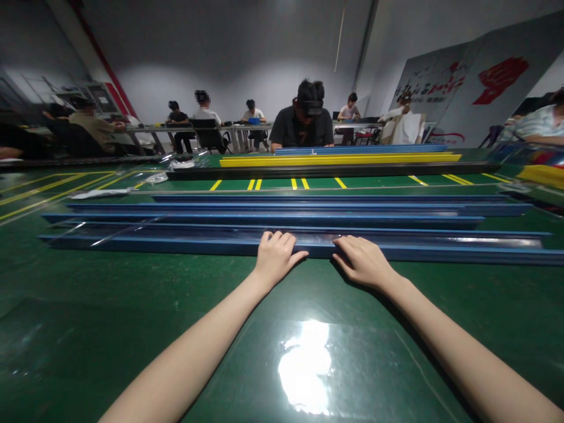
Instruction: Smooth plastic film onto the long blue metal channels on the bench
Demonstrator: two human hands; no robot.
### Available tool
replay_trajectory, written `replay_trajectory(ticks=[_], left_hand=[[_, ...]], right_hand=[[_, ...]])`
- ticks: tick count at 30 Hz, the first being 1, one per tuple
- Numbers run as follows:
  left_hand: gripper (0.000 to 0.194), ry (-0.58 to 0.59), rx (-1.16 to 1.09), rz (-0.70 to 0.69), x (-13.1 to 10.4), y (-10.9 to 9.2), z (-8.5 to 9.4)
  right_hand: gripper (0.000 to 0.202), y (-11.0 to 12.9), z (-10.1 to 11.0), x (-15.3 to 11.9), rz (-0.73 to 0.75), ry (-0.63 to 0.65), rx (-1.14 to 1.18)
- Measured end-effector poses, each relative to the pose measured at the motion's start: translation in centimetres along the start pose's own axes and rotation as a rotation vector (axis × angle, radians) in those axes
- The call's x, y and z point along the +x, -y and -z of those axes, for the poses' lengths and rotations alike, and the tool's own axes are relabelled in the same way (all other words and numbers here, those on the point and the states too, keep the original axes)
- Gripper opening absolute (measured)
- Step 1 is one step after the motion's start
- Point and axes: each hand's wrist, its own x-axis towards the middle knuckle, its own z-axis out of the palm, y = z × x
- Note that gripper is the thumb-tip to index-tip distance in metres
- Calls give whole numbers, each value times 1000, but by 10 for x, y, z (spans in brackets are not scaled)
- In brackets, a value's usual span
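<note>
My left hand [276,258] curls its fingers over the near wall of the closest blue channel [321,251], thumb outside; my right hand [363,261] pinches the same wall nearby. It lies across the green worktop [176,294], other blue channels [286,221] behind. Far right, a grey panel [462,103] bears lettering too blurred to read.

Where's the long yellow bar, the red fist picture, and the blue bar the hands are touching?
Yellow bar [340,160]: head view, on its long side.
Red fist picture [502,77]: head view, middle of the fist.
Blue bar [321,251]: head view, on its front wall.
</note>
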Motion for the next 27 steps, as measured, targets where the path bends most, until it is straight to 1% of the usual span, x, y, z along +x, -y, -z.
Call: replay_trajectory(ticks=[9,16,20,27], left_hand=[[39,3,-14,14,0,1,0],[38,7,-17,20,0,0,0],[39,15,-15,20,0,0,0],[40,30,-8,21,0,0,0]], right_hand=[[33,4,1,3,-66,18,29],[34,5,1,3,-71,23,56],[39,4,0,3,-61,6,89],[42,4,1,3,-72,23,93]])
